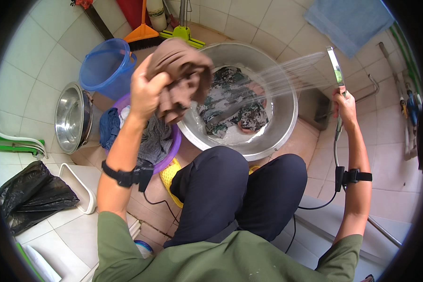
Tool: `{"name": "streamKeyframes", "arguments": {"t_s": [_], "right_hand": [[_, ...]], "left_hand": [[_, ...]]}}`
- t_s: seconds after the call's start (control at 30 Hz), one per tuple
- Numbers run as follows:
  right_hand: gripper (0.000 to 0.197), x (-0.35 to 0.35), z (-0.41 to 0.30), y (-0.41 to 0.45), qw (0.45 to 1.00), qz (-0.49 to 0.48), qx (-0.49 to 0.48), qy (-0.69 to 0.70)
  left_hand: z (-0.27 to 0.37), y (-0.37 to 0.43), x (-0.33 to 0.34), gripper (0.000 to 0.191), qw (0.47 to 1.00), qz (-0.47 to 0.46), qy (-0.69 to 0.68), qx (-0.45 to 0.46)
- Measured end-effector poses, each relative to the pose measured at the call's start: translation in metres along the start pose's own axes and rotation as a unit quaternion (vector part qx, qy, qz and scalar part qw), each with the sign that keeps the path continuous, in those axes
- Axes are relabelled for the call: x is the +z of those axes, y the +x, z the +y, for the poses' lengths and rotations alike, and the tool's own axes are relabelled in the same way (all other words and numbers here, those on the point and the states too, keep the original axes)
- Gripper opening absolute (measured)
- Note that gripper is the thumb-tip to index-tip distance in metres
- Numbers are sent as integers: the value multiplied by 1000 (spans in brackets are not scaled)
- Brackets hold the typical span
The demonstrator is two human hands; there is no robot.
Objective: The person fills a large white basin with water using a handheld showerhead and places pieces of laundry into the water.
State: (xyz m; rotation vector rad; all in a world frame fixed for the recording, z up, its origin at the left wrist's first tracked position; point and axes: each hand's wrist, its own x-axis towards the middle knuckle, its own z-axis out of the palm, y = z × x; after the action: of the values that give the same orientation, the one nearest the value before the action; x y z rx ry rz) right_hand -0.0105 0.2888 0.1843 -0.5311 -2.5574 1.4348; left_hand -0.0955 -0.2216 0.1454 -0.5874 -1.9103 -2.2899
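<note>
My left hand (148,84) grips a bunched brown cloth garment (183,70), raised between the purple basin (176,144) and the large metal basin (289,116). A hand-held shower head (335,67) is in my right hand (345,105), at the right of the metal basin. Water sprays from it leftward over that basin. Inside the basin lies a camouflage-patterned garment (232,102) with some water around it. Dark blue, white and grey clothes (155,141) fill the purple basin, partly hidden by my left forearm.
A blue bucket (104,67) and a smaller metal basin (68,118) stand at the left. Behind are a broom (142,31) and a green mop head (183,34). A white bin (79,187) and black plastic bag (38,197) are at lower left. The shower hose (335,151) hangs at right.
</note>
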Motion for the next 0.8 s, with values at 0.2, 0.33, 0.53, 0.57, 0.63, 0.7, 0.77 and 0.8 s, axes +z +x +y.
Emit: {"name": "streamKeyframes", "arguments": {"t_s": [0.2, 0.33, 0.53, 0.57, 0.63, 0.7, 0.77, 0.8], "right_hand": [[12, -8, 0, 2, 999, 41, 8, 30], [9, 3, -6, 4, 1000, 10, 0, 17], [8, 18, 5, 11, 998, 0, -55, -24], [9, 19, 3, 9, 998, -1, -53, -18], [11, 25, -5, 7, 998, -9, -49, -34], [13, 36, -11, 6, 996, -11, -68, -48], [12, 43, -17, 5, 996, -14, -60, -67], [12, 43, -16, 6, 996, -18, -58, -65]], "left_hand": [[-93, 11, 32, 90, 937, -106, 309, -124], [-143, -46, -19, 77, 844, -238, 416, -242], [-135, -109, -116, 67, 732, -122, 598, -304], [-132, -116, -131, 68, 699, -72, 652, -284], [-124, -127, -166, 73, 658, -7, 712, -243], [-116, -139, -199, 83, 623, 61, 745, -230], [-115, -152, -223, 88, 596, 134, 741, -280], [-113, -154, -230, 93, 590, 164, 713, -342]]}}
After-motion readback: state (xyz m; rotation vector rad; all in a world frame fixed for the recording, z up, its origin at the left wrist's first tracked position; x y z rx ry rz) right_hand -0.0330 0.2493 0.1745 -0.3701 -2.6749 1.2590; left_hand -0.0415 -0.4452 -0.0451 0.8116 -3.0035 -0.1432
